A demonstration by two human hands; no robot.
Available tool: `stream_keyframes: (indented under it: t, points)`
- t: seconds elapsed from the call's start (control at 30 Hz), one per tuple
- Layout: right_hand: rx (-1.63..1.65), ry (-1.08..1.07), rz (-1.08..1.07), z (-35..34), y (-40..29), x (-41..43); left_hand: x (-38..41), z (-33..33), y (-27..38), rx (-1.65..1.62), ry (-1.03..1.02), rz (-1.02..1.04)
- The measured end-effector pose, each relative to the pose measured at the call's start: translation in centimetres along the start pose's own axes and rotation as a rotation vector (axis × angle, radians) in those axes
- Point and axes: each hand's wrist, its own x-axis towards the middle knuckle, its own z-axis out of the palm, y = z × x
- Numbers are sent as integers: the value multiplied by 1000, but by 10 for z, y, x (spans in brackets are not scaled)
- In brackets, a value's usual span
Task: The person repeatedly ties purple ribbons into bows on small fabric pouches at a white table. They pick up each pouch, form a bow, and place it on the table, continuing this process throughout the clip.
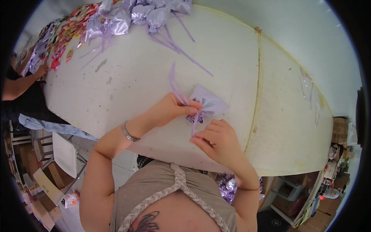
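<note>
A lilac satin drawstring pouch (213, 101) lies on the white table (139, 84) in front of me, its gathered neck towards my body. My left hand (181, 107) pinches the lilac ribbon beside the neck between thumb and fingers, and a long ribbon tail rises from it over the table. Just below the neck, my right hand (218, 140) grips a loop of the same ribbon between thumb and forefinger, its other fingers curled. The fingers of my left hand partly hide the neck, so whether the ribbon is knotted cannot be told.
More lilac pouches (158, 17) with trailing ribbons sit at the table's far edge. Left of them spread many small colourful wrapped pieces (75, 26), where another person's hand (42, 70) rests. Ribbon strips (310, 90) lie far right. A folding chair (64, 153) stands at the left.
</note>
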Motion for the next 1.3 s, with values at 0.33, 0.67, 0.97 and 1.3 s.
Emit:
stream_keyframes:
  t: [0.33, 0.67, 0.97, 1.3]
  points:
    - [870, 194, 456, 23, 53, 17, 18, 7, -3, 1158, 120, 1037]
    - [709, 87, 484, 23, 76, 33, 27, -5, -18, 1064, 18, 929]
    - [-285, 232, 583, -25, 62, -37, 11, -38, 4, 662, 364, 317]
    - [-725, 417, 352, -7, 47, -51, -45, -32, 27, 595, 790, 199]
